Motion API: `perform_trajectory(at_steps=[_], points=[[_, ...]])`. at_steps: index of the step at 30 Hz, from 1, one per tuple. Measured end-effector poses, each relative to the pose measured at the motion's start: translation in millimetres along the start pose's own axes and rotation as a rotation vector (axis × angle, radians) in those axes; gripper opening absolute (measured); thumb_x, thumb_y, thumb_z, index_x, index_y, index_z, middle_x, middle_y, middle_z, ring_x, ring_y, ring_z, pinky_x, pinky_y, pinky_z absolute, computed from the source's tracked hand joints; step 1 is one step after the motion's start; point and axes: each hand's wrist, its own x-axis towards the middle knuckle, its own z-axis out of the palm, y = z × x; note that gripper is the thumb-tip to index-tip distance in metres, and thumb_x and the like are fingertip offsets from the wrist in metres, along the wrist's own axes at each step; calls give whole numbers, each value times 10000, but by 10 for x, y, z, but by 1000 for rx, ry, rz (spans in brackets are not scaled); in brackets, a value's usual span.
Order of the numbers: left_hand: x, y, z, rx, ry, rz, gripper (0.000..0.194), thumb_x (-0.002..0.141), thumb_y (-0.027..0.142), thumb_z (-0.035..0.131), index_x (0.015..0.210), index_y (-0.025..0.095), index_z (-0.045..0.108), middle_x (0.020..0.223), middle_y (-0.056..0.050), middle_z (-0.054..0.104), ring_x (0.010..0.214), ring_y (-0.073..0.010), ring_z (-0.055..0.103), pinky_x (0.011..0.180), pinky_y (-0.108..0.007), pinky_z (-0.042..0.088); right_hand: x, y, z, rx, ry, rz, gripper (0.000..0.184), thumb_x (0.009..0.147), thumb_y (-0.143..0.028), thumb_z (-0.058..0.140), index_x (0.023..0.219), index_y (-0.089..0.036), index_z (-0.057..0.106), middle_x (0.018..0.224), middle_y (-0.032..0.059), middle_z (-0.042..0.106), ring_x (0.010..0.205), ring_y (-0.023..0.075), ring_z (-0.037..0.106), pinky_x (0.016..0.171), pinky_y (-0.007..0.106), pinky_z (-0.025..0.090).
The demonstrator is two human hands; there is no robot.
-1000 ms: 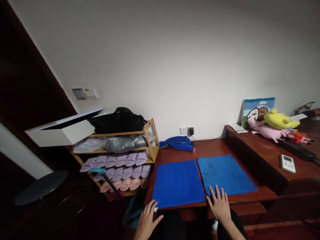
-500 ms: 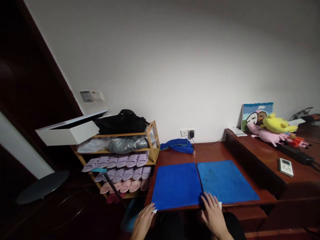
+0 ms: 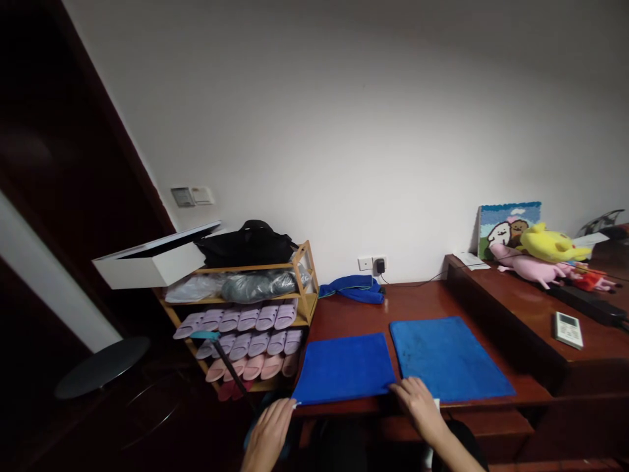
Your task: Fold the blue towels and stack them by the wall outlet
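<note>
A dark blue cloth (image 3: 346,367) lies on the left part of the reddish-brown table, its near edge seemingly raised a little. My left hand (image 3: 270,429) is closed at its near left corner, where a small white tag shows by the fingers. At the near right corner, my right hand (image 3: 419,408) pinches the same cloth between thumb and fingers. Just right of it a lighter blue cloth (image 3: 449,359) with dark smudges is spread flat. My right hand is close to that cloth's near left corner, where a bit of white shows.
A crumpled blue cloth (image 3: 354,288) lies by the wall, below a black plug (image 3: 380,265). To the left stands a wooden rack (image 3: 307,282) of slippers, with a black bag (image 3: 248,246) on top. Plush toys (image 3: 550,246) and a white remote (image 3: 569,329) sit on the raised right surface.
My fingers have closed on the dark blue cloth's near corners. Its far edge has slid toward me, and the cloth looks shorter front to back. The lighter cloth stays in place.
</note>
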Motion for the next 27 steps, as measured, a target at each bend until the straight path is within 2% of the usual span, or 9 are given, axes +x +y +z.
perform_trajectory(at_steps=[4,8,10,12,14,16,19,23,27], points=[[468,147,-710,-4,135,-8,458,1035,241,314,1264,258,710,1246,-54,758,1178,-257,690,1067,-456,539,452,243,-842,66,42,-63,401,991,-138,451,1314,-273,648,1120,58,740,988,206,651,880,350,506],[1063,534,-1487,-150,273,-14,377,1053,314,390,1292,272,679,1242,-43,750,1204,-252,664,1112,-469,498,676,494,-1637,64,95,-51,356,1037,-240,443,1318,-265,659,1184,97,729,1023,225,650,901,378,501],[1319,755,-1756,-272,250,1,350,1052,369,424,1264,279,687,1229,-29,749,1170,-236,675,1080,-428,522,659,621,-1921,76,73,5,343,1045,-302,439,1283,-278,684,1174,91,731,999,223,667,888,368,521],[1531,964,-1890,-393,152,13,334,1042,426,457,1213,291,710,1204,-10,757,1125,-219,693,1031,-379,549,578,770,-2096,129,16,78,346,1051,-371,426,1243,-291,703,1156,79,733,976,215,690,859,339,546],[1719,1152,-1893,-497,13,22,315,1031,453,488,1159,304,735,1169,7,769,1082,-203,709,980,-333,563,478,960,-2171,182,-51,148,371,1050,-434,414,1223,-292,710,1148,78,731,967,216,708,836,322,562],[1921,1318,-1800,-578,-122,61,291,1022,448,518,1113,305,754,1130,14,783,1041,-191,721,940,-299,562,418,1199,-2187,194,-100,192,402,1046,-463,405,1215,-274,717,1136,90,731,957,225,717,824,327,568],[2317,1538,-1589,-637,-204,169,277,1014,419,543,1079,270,768,1087,-5,797,995,-189,732,913,-285,552,490,1628,-2199,148,-129,217,413,1040,-431,401,1211,-235,721,1128,101,733,963,229,715,841,332,563],[2985,1816,-1348,-547,-29,238,309,1029,382,515,1024,203,767,1021,-47,802,947,-202,730,871,-300,553,853,2180,-2284,71,-51,228,356,1012,-324,429,1151,-202,734,1111,90,744,999,216,702,891,327,539],[3502,2083,-1249,-490,141,203,353,1063,356,432,1058,176,736,1042,-86,766,996,-221,685,920,-353,526,1193,2552,-2397,5,112,287,311,985,-274,462,1103,-177,733,1089,95,753,992,220,700,910,344,527]])
